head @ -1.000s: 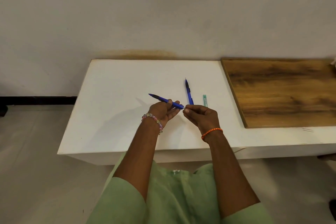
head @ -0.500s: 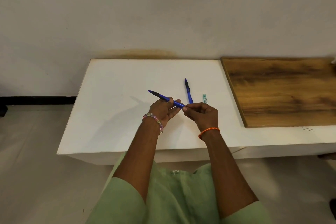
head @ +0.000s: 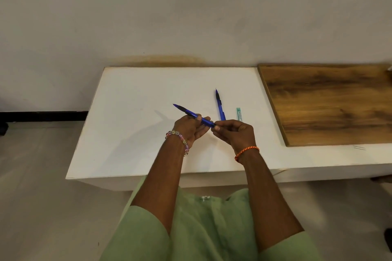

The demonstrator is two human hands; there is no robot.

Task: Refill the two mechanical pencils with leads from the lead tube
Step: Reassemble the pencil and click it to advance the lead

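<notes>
My left hand (head: 189,128) grips a blue mechanical pencil (head: 194,115) above the white table (head: 135,112), its tip pointing up and to the left. My right hand (head: 235,134) pinches the rear end of that pencil with thumb and fingertips. A second blue mechanical pencil (head: 220,105) lies on the table just beyond my right hand, tip pointing away. To its right lies the small green lead tube (head: 239,113), partly hidden behind my right hand.
A wooden board (head: 331,101) covers the right part of the table. The wall stands right behind the table. The table's left edge drops to the floor. My lap in green cloth sits below the near edge.
Both hands have risen slightly with the pencil, whose tip now tilts a little higher. The second pencil and the lead tube have not moved.
</notes>
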